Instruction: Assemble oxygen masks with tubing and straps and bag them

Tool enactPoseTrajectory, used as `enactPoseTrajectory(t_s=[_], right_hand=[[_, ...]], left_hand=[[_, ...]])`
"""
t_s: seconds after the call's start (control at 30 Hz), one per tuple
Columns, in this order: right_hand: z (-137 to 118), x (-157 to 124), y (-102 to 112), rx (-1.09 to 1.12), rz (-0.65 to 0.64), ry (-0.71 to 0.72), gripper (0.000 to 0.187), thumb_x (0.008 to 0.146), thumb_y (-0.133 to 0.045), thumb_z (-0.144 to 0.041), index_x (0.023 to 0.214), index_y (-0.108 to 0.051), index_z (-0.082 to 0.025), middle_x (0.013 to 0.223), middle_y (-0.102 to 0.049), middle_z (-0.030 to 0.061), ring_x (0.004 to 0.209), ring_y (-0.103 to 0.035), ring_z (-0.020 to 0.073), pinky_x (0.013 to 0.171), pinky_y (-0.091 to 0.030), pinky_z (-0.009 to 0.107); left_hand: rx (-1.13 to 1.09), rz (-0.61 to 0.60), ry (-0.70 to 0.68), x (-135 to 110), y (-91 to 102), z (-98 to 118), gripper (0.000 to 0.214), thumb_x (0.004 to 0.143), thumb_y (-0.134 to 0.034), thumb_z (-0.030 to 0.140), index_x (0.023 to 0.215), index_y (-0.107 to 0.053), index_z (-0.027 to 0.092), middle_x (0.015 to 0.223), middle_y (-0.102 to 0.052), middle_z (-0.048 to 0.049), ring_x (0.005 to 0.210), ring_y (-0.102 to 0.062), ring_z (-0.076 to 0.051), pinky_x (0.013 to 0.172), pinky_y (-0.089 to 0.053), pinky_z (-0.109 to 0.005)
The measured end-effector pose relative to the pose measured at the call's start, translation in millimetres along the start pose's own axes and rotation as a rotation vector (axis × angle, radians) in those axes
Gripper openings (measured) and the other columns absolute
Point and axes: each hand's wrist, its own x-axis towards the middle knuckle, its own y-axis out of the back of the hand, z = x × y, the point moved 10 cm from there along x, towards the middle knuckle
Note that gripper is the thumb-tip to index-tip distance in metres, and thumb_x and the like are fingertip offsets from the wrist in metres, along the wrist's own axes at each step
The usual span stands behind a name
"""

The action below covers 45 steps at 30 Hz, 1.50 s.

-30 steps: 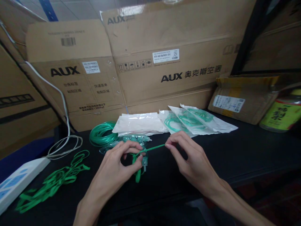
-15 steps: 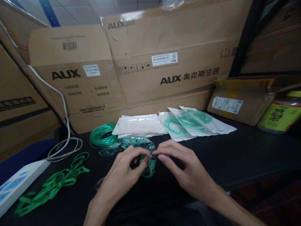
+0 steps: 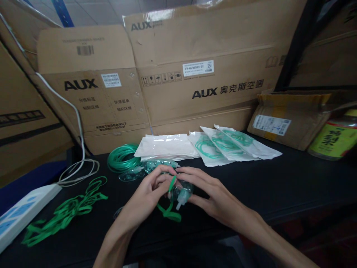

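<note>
Both hands meet over the middle of the black table (image 3: 292,186). My left hand (image 3: 147,195) pinches a green elastic strap (image 3: 169,212) that loops down onto the table. My right hand (image 3: 209,193) curls around a clear plastic mask (image 3: 181,193) with a pale green connector, held just above the surface. The strap runs up to the mask between my fingertips. More clear masks (image 3: 156,165) lie just behind my hands.
A coil of green tubing (image 3: 122,158) and sealed white pouches (image 3: 223,145) lie at the back. Loose green straps (image 3: 64,212), a white power strip (image 3: 19,216) and its cable (image 3: 79,171) are on the left. Cardboard boxes (image 3: 195,67) stand behind; a green jar (image 3: 334,137) is at right.
My hands had the strap stretched out between them, then came together. Now they hold the mask and strap close, slightly lower and nearer to me.
</note>
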Motion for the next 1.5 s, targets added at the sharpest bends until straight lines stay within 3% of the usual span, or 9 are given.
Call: enactPoseTrajectory(t_s=[0.13, 0.33, 0.53, 0.67, 0.8, 1.0, 1.2, 1.3, 1.5], right_hand=[[7, 1, 7, 0.093, 0.025, -0.048, 0.043, 0.092, -0.071, -0.022, 0.134, -0.062, -0.026, 0.134, -0.068, 0.0094, 0.127, -0.062, 0.0228, 0.111, -0.048, 0.040], [31, -2, 17, 0.332, 0.051, -0.306, 0.036, 0.088, -0.076, -0.029, 0.122, -0.066, -0.026, 0.125, -0.070, 0.0054, 0.119, -0.066, 0.0223, 0.105, -0.052, 0.039], [40, -5, 18, 0.602, 0.006, -0.429, 0.031, 0.088, -0.075, -0.034, 0.116, -0.065, -0.026, 0.112, -0.072, 0.0030, 0.107, -0.070, 0.0194, 0.097, -0.054, 0.035], [44, -7, 30, 0.675, 0.094, -0.437, 0.032, 0.088, -0.075, -0.039, 0.114, -0.066, -0.025, 0.110, -0.073, 0.0049, 0.108, -0.070, 0.0225, 0.100, -0.053, 0.040], [54, -11, 31, 0.822, 0.208, -0.516, 0.024, 0.090, -0.073, -0.038, 0.107, -0.069, -0.022, 0.114, -0.072, 0.0078, 0.105, -0.071, 0.0238, 0.092, -0.058, 0.040], [61, -12, 19, 1.017, 0.297, -0.570, 0.027, 0.090, -0.069, -0.046, 0.102, -0.072, -0.022, 0.111, -0.075, 0.0091, 0.095, -0.074, 0.0247, 0.086, -0.059, 0.041], [61, -15, 14, 0.817, 0.308, -0.622, 0.033, 0.090, -0.070, -0.050, 0.106, -0.075, -0.022, 0.123, -0.072, 0.0102, 0.122, -0.063, 0.0284, 0.099, -0.053, 0.043], [53, -11, 12, 0.688, 0.279, -0.597, 0.033, 0.087, -0.074, -0.050, 0.104, -0.076, -0.022, 0.121, -0.073, 0.0088, 0.128, -0.059, 0.0278, 0.109, -0.045, 0.042], [46, -7, -2, 0.686, 0.235, -0.568, 0.033, 0.084, -0.076, -0.050, 0.093, -0.075, -0.019, 0.109, -0.075, 0.0068, 0.107, -0.067, 0.0253, 0.098, -0.049, 0.035]], left_hand=[[0.112, 0.032, 0.016, 2, 8.7, -4, 0.037, 0.089, -0.066, 0.053, 0.107, -0.063, 0.021, 0.073, -0.054, 0.0034, 0.064, -0.045, -0.012, 0.059, -0.036, -0.023], [0.267, 0.069, 0.018, -5, 29.1, 5, 0.039, 0.086, -0.068, 0.053, 0.106, -0.070, 0.020, 0.076, -0.057, 0.0009, 0.072, -0.053, -0.015, 0.065, -0.041, -0.025], [0.397, 0.117, 0.034, -15, 53.2, 10, 0.039, 0.085, -0.070, 0.054, 0.107, -0.072, 0.022, 0.075, -0.057, 0.0024, 0.074, -0.055, -0.016, 0.068, -0.042, -0.025], [0.460, 0.208, 0.047, -23, 75.8, 12, 0.041, 0.082, -0.071, 0.055, 0.106, -0.074, 0.022, 0.082, -0.064, -0.0003, 0.078, -0.059, -0.019, 0.067, -0.044, -0.026], [0.508, 0.248, 0.051, -26, 84.7, 12, 0.042, 0.081, -0.071, 0.057, 0.103, -0.074, 0.020, 0.074, -0.063, 0.0002, 0.072, -0.060, -0.019, 0.064, -0.044, -0.026], [0.612, 0.198, 0.076, -20, 68.3, 3, 0.033, 0.087, -0.063, 0.053, 0.089, -0.077, 0.023, 0.073, -0.072, -0.0004, 0.073, -0.068, -0.021, 0.067, -0.047, -0.026], [0.764, 0.321, -0.017, -21, 57.9, 22, 0.034, 0.091, -0.060, 0.055, 0.100, -0.079, 0.028, 0.094, -0.078, -0.0011, 0.081, -0.068, -0.024, 0.072, -0.049, -0.029], [0.737, 0.313, -0.104, -18, 35.9, 32, 0.033, 0.094, -0.057, 0.052, 0.103, -0.077, 0.027, 0.099, -0.077, -0.0018, 0.081, -0.066, -0.022, 0.070, -0.048, -0.028], [0.716, 0.164, -0.188, -8, -13.0, 32, 0.026, 0.096, -0.061, 0.045, 0.100, -0.078, 0.026, 0.093, -0.069, -0.0008, 0.072, -0.060, -0.016, 0.067, -0.045, -0.026]])
